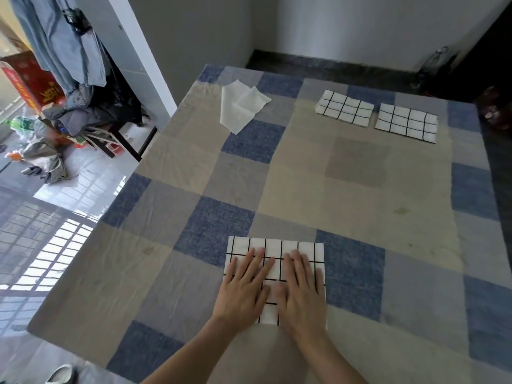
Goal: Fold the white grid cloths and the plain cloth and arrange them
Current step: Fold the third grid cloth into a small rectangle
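Blue, grey and tan checks covered the tablecloth (360, 167) that dressed the whole work surface, with grey walls behind and a cluttered chair off to the left. At the near edge lay a grid cloth (277, 246), white with black lines, and both hands were spread flat on it: the left hand (243, 289) and the right hand (302, 289) side by side, fingers straight and pressing down, gripping nothing. Well apart at the far right sat two folded grid cloths (345, 108) (407, 121), just beside each other and seemingly finished. The plain cloth (239, 105) rested at the far left of the table, loosely doubled over with corners askew, so it apparently awaited proper folding. Judging by how it lay, the near cloth looked thin, light and soft, likely to slide on the smooth covering and to lose a crease unless pressed flat. Pinching it at two corners along one edge seemed the soundest hold for the next fold, one hand to each corner.
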Demonstrator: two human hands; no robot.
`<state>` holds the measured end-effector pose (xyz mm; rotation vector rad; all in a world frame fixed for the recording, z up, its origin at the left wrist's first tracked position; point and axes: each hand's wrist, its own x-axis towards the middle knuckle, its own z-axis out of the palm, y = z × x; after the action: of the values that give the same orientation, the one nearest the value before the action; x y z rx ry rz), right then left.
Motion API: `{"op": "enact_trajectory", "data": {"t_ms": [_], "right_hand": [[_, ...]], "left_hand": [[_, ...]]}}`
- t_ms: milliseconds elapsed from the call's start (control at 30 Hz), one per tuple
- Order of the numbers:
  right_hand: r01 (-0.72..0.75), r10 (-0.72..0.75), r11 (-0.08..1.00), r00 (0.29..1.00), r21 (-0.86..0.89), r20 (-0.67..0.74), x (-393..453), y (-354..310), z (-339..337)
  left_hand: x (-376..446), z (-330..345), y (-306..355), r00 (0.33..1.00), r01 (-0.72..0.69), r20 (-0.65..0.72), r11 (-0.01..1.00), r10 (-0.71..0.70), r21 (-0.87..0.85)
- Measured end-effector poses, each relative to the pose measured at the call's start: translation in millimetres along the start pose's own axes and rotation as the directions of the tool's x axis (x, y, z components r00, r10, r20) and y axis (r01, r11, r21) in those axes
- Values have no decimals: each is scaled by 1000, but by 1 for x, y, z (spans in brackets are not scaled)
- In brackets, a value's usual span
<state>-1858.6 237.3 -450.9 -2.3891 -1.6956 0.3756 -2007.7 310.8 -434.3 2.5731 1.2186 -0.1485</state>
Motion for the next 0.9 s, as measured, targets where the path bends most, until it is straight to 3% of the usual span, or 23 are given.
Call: {"op": "enact_trajectory", "data": {"t_ms": [133, 333, 533, 633, 733, 800, 900], "right_hand": [[-52, 51, 999, 998, -18, -36, -1, 24, -9], [-94, 92, 995, 994, -31, -55, -4, 43, -12], [-186, 184, 978, 983, -92, -27, -7, 60, -24], [-284, 278, 957, 956, -54, -95, -15, 58, -29], [-37, 33, 999, 995, -40, -97, -26, 29, -27], [132, -133, 991, 991, -26, -25, -32, 9, -17], [148, -144, 989, 985, -30, 95, -44, 5, -5]], "left_hand": [[-4, -3, -5, 1000, -27, 0, 1000, 27, -1], [-13, -12, -29, 978, -202, 74, 977, 197, 61], [-11, -20, -27, 967, -211, 162, 976, 199, 60], [-10, -21, -26, 964, -200, 193, 978, 184, 66], [-8, -21, -24, 960, -183, 231, 978, 157, 98], [-7, -23, -22, 959, -171, 246, 979, 139, 112], [-7, -24, -19, 958, -139, 266, 985, 107, 105]]}}
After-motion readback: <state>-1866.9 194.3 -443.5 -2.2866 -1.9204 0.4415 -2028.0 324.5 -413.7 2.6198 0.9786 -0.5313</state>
